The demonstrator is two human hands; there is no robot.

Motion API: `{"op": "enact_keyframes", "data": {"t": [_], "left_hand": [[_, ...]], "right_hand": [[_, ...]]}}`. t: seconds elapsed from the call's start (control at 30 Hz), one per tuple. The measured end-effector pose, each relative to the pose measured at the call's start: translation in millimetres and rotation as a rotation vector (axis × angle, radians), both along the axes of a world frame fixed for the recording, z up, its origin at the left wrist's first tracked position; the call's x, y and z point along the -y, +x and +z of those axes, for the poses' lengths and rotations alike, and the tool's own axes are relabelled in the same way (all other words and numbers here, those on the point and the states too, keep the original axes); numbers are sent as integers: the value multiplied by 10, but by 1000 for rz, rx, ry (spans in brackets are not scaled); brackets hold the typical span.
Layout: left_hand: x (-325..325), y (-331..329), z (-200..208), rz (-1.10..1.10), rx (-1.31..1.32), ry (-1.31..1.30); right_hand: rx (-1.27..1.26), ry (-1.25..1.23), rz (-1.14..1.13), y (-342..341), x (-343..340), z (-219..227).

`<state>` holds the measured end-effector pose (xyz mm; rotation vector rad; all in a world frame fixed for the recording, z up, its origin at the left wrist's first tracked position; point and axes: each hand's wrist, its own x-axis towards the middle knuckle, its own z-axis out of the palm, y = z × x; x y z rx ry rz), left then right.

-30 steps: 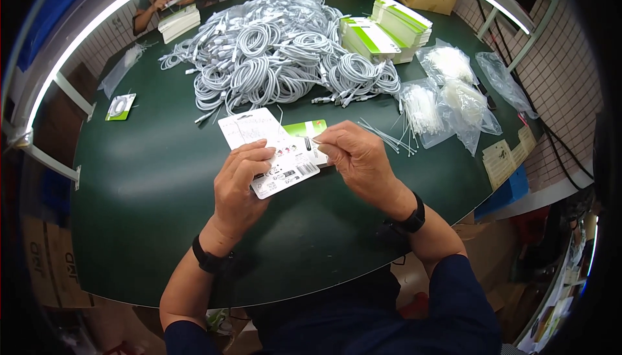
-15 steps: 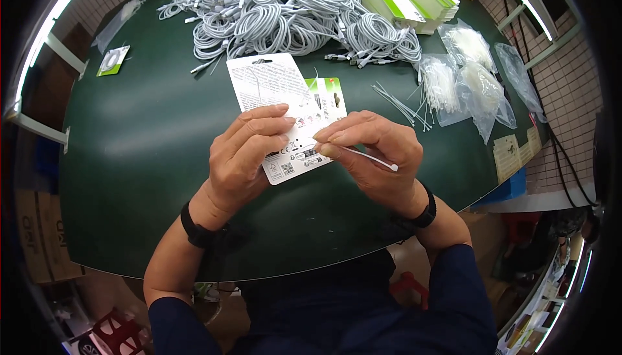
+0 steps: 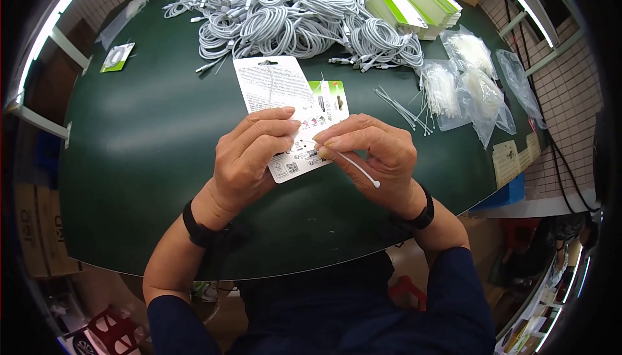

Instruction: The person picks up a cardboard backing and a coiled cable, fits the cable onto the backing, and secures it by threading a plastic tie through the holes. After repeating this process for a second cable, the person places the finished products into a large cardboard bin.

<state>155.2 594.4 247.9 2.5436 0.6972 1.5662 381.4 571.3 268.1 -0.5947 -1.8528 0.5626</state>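
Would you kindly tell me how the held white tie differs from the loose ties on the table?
The held tie is single, while the loose ties lie in a spread group. The held tie is pinched by the right hand, whereas the loose ties rest on the green table. Both are thin and pale.

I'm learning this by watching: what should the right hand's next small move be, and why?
Probably the right hand should ease the white cable tie, tip first, toward what look like small holes in the printed card: it pinches the tie close to the card's face, the tie's head points away from the card, and the left hand holds the card.
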Motion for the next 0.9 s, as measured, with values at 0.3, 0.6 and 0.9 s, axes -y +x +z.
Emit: {"op": "enact_keyframes", "data": {"t": [0.3,0.6,0.9], "left_hand": [[26,15,1,-12,-18,-10],[474,84,337,38,-185,136],[738,307,478,-147,24,-218]], "right_hand": [[112,-124,-9,-1,-22,38],[168,-489,264,217,-20,382],[-24,-850,646,276,-15,390]]}}
